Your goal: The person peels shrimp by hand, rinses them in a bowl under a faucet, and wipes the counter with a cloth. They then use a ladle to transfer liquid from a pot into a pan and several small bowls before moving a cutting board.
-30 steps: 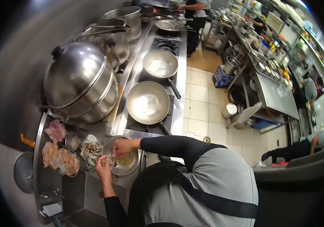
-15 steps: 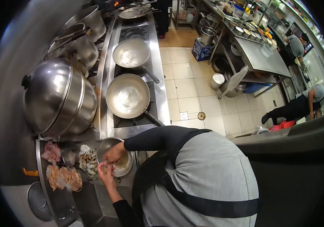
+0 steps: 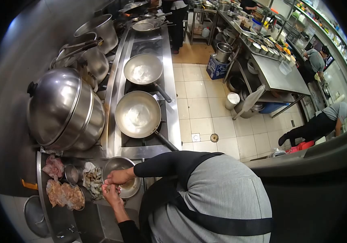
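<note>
My left hand (image 3: 112, 195) is closed, fingers curled up, around a small greyish piece that looks like a raw shrimp, mostly hidden by the fingers. Pinched against it from above is my right hand (image 3: 118, 177), its fingertips meeting those of the left. Both hands are at the left rim of a round metal bowl (image 3: 121, 163) with a little cloudy liquid in it. Just left of them lies a heap of raw grey shrimp (image 3: 93, 181), with something white at its top end.
Further left are a small metal cup (image 3: 72, 174), pink raw meat (image 3: 53, 167) and bagged pale-orange meat (image 3: 66, 195). A big domed steamer pot (image 3: 66, 109) stands behind. Two woks (image 3: 138, 114) sit on the range, one handle near my right arm. Other people work at the right.
My view has tilted, so the scene sits lower in the picture. My right hand has moved left from over the bowl to its rim, and both hands stay together.
</note>
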A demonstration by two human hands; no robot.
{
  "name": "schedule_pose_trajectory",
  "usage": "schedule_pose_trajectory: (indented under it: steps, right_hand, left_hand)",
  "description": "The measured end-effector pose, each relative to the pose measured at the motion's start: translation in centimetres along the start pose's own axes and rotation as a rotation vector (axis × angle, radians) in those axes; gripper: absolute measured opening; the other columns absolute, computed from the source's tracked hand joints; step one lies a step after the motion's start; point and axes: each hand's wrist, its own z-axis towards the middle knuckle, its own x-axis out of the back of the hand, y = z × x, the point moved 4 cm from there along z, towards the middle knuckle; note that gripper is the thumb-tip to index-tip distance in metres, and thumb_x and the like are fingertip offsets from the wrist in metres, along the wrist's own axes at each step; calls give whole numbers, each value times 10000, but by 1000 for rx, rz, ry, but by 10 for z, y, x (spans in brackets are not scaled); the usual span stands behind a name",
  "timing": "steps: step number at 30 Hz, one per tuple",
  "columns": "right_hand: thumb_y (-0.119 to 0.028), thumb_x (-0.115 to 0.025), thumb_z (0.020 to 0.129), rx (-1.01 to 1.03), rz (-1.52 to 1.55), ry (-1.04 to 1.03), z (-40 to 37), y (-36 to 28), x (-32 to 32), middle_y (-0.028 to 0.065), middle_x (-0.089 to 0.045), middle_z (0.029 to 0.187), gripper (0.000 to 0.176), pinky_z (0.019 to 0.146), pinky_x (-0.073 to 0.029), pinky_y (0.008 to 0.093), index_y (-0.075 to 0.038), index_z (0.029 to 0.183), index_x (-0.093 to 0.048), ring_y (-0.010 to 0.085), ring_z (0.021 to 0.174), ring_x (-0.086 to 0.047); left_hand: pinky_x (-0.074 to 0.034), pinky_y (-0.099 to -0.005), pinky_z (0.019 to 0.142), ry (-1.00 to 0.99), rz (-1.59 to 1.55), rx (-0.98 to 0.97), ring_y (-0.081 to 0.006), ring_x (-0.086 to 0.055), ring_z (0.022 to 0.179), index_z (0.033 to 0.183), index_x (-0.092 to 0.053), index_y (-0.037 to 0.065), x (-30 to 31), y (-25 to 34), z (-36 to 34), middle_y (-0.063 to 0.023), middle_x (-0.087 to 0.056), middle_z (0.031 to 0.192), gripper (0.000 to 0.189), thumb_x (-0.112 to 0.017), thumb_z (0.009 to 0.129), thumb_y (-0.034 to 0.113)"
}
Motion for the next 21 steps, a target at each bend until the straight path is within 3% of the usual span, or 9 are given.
schedule_pose_trajectory:
  steps: [5,8,13,15,19,21]
  right_hand:
    - [-363,-459,1027,-68,147,115,-3,6,-4,68,-622,650,388,453,-449,329,-11,886,-542,160,503,-581]
    - [-365,-440,1031,-78,199,217,-2,10,-1,86,-613,632,399,435,-438,319,4,903,-521,171,481,-580]
    - [-369,-422,1035,-33,193,173,-1,8,2,108,-597,604,422,416,-427,314,31,926,-500,179,469,-577]
    - [-363,-414,1037,-33,280,327,-2,5,3,116,-593,598,419,411,-430,326,37,940,-491,185,456,-573]
    - [-353,-406,1040,-90,404,383,-8,3,-6,117,-587,592,406,403,-430,321,41,969,-471,186,437,-564]
    - [-363,-397,1040,-65,489,456,-10,5,-9,148,-601,597,469,448,-464,367,63,885,-518,223,476,-594]
  left_hand:
    - [-384,-234,473,226,101,-108,-94,-504,556,874,-466,87,-9,4,-6,-14,-553,733,178,-638,873,42]
    - [-401,-244,506,271,135,-114,-96,-520,605,929,-483,77,-11,0,-4,-19,-557,753,183,-657,876,56]
    - [-414,-253,565,240,58,-150,-95,-524,669,1063,-509,64,-20,9,-15,-25,-561,796,234,-656,881,62]
    - [-416,-253,582,226,65,-178,-97,-525,688,1108,-513,60,-22,9,-13,-29,-563,811,265,-653,883,62]
    - [-432,-264,600,213,49,-175,-123,-538,715,1133,-513,23,-14,7,-6,-54,-573,871,304,-655,865,44]
    - [-445,-270,612,184,27,-168,-135,-548,731,1134,-510,7,-14,3,-2,-62,-575,890,318,-661,857,42]
